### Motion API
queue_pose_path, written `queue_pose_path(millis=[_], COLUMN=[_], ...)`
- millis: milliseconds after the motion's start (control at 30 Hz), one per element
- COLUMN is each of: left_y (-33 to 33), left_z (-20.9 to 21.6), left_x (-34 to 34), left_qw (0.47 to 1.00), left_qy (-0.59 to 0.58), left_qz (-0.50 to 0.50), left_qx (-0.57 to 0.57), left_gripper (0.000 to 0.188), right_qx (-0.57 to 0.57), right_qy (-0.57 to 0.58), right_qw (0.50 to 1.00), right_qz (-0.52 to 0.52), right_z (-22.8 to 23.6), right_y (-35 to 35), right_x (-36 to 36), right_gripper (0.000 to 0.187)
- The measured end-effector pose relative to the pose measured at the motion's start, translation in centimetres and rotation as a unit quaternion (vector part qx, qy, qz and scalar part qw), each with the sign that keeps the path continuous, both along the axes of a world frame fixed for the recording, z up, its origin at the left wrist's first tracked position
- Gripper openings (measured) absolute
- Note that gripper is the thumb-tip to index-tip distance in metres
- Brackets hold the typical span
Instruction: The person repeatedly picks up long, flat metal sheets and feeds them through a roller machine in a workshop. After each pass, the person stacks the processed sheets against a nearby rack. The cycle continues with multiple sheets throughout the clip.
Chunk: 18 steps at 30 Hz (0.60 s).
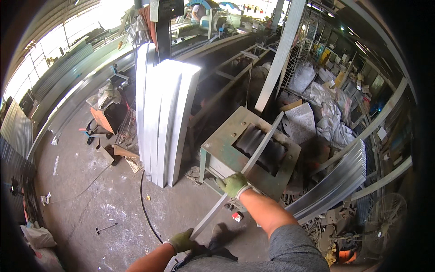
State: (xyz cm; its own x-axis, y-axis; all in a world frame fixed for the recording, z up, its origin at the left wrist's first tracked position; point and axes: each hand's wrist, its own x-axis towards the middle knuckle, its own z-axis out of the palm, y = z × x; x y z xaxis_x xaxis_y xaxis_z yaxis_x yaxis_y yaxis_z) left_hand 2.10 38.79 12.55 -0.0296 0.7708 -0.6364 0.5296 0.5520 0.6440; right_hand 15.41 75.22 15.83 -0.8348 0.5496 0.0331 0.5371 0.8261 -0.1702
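Observation:
A long straight silvery metal bar (211, 215) runs slantwise from near my body up and away to the right. Around its near end is my left hand (182, 240), in a green glove, fingers closed. Farther along, my right hand (234, 185), gloved alike, grips the same bar near its middle. The far half of the bar crosses above a worn green-grey machine table (222, 136). Dark ridged rollers (273, 157) sit in the table's rectangular opening, partly covered by the bar. Whether the bar touches the rollers I cannot tell.
Tall metal profiles (161, 122) stand upright left of the machine. More long profiles (333, 186) lean at the right, near a caged fan (385, 222). A black cable (144, 206) crosses the floor. White sacks (335, 118) pile up behind, beside a slanting post (281, 54).

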Motion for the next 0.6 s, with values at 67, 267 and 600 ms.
queue_pose_path(millis=[67, 267, 600], left_y=[-2.5, -12.9, -23.7], left_z=[-1.8, -7.1, -5.8], left_x=[-0.2, 0.4, 0.6], left_qw=[0.999, 0.996, 0.992], left_qy=[0.04, 0.018, 0.001], left_qz=[0.006, 0.074, 0.122], left_qx=[-0.006, 0.053, 0.021], left_gripper=[0.057, 0.052, 0.046], right_qx=[-0.026, -0.029, -0.092], right_qy=[0.015, 0.015, 0.003], right_qw=[1.0, 0.999, 0.992], right_qz=[0.004, 0.02, 0.084], right_z=[-1.1, -3.3, -5.0], right_y=[-2.7, -10.9, -22.6], right_x=[-0.2, -1.7, -1.2], right_gripper=[0.069, 0.062, 0.059])
